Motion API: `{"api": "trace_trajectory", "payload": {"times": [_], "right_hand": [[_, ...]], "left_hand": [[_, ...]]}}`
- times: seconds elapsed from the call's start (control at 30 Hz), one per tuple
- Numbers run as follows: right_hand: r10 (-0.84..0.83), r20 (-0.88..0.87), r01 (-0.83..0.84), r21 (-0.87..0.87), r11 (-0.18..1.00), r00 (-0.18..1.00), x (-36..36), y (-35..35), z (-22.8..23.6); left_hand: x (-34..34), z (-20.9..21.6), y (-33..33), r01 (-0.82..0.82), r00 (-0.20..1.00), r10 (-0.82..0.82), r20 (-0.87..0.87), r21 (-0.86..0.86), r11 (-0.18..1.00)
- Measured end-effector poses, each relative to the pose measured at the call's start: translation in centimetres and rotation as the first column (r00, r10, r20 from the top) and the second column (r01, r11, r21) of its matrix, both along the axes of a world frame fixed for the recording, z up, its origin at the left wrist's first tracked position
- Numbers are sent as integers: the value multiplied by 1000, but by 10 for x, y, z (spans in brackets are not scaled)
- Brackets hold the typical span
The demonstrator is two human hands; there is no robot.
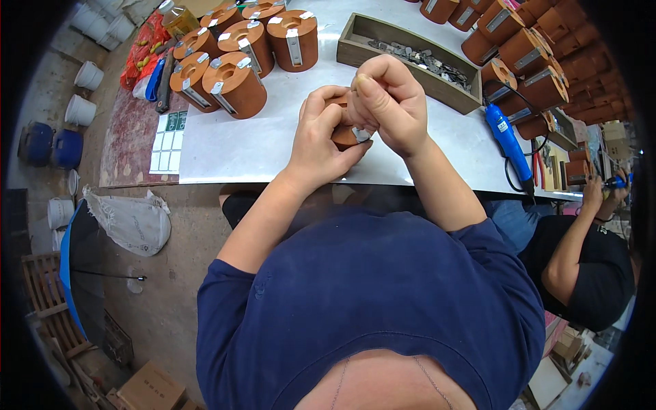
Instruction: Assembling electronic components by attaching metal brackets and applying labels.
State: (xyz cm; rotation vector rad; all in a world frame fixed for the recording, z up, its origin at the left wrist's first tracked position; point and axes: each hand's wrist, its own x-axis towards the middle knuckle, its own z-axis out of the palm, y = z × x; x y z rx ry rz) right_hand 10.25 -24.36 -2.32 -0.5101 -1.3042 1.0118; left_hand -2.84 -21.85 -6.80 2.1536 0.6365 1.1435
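My left hand [316, 137] is wrapped round a reddish-brown cylinder [344, 139] near the table's front edge. A small metal clip [361, 134] shows at the cylinder's rim. Just above it, my right hand [395, 102] is closed in a pinch, thumb against fingers; whatever it holds is too small or too hidden to name. Both hands cover most of the cylinder. Farther left stand several similar cylinders [236, 85] with center holes, metal strips down their sides and clips on top. Beyond my right hand lies an open wooden box [355, 55] of small metal pieces [427, 60].
On the right lies a blue electric screwdriver [506, 140] with a black cable. More cylinders are stacked [526, 51] at the far right. A hammer [165, 82] and a bottle [179, 20] are at the left. Another person's arm [572, 239] works at the right.
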Motion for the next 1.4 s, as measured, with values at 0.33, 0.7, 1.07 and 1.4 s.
{"api": "trace_trajectory", "payload": {"times": [0.33, 0.7, 1.07, 1.4], "right_hand": [[-305, 76, 312, -97, 945, 949, -9, -1, 11], [-38, 46, 47, -215, 976, 998, -1, 13, 15], [-67, 267, 68, 4, 998, 961, 6, 9, 11], [-259, -81, 247, -134, 960, 963, -16, -1, 5]], "left_hand": [[4, 1, -11, -150, 989, 150, 3, 92, 984], [0, 0, -6, -94, 996, 94, 4, 63, 994], [2, 3, -13, -158, 987, 157, 26, 63, 985], [10, -3, -13, -231, 972, 222, 77, 135, 963]]}}
